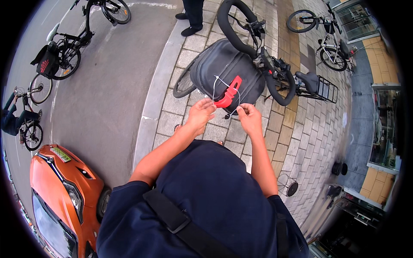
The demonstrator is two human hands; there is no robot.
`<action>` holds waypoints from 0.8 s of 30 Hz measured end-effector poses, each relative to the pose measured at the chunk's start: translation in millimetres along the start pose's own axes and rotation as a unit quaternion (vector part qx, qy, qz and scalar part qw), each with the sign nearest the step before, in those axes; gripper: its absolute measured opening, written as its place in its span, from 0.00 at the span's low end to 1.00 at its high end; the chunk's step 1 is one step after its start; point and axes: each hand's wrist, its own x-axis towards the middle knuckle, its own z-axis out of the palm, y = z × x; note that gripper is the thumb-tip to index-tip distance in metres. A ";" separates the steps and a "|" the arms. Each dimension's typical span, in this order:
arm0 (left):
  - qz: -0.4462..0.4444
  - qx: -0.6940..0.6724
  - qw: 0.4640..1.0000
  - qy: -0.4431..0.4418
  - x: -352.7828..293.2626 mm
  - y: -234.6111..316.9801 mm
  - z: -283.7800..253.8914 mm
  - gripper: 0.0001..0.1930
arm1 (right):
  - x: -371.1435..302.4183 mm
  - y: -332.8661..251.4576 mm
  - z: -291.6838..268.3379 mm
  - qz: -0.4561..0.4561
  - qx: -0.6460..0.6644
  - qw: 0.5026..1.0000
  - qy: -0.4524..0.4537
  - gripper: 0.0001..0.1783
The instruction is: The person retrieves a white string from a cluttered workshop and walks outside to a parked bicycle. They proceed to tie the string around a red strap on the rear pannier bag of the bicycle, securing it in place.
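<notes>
In front of me, a curved red plastic piece [228, 97] with notches is held against the side of a dark, box-shaped bag or basket [211, 64] on a bicycle. Thin white cable ties [214, 88] loop around the piece and stick out beside it. With its fingers closed, my left hand [201, 116] grips the lower left end of the red piece. My right hand [251, 120] pinches the tail of a white cable tie between thumb and fingers, just right of the red piece. Black handlebars [236, 30] rise behind the bag, above a wheel [185, 81].
A black rear rack [327, 89] extends to the right. Another bicycle [333, 56] stands near the shopfront. Beyond the kerb [150, 103], an orange car [64, 189] is at left, with bicycles [64, 56] and a rider [15, 116]. A person's legs [193, 15] show ahead.
</notes>
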 end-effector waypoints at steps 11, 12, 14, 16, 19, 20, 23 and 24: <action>-0.077 -0.069 0.994 -0.039 -2.7 14.9 -53.5 0.19 | -22.4 29.3 -22.9 0.043 0.014 0.998 0.041 0.15; -0.089 -0.056 0.994 -0.024 -3.2 11.2 -67.2 0.19 | -30.4 34.6 -25.8 0.051 0.010 0.997 0.051 0.15; -0.114 -0.031 0.993 0.013 -6.1 0.9 -97.0 0.20 | -48.0 44.5 -30.4 0.080 0.032 0.994 0.062 0.15; -0.127 0.016 0.992 0.024 -7.1 -7.7 -123.2 0.21 | -68.2 50.5 -36.8 0.122 0.084 0.987 0.064 0.14; -0.149 0.071 0.985 0.041 -15.8 -13.7 -150.1 0.22 | -93.1 34.1 -49.4 0.147 0.166 0.970 0.097 0.14; -0.154 0.077 0.984 0.051 -20.5 -14.4 -155.1 0.22 | -95.7 29.9 -58.0 0.140 0.165 0.972 0.094 0.15; -0.145 0.114 0.980 0.077 -32.7 -16.6 -162.5 0.20 | -106.5 -16.2 -104.2 0.007 0.165 0.978 0.130 0.15; -0.133 0.128 0.979 0.084 -34.3 -17.8 -164.2 0.19 | -114.0 -52.0 -126.9 -0.088 0.174 0.966 0.170 0.15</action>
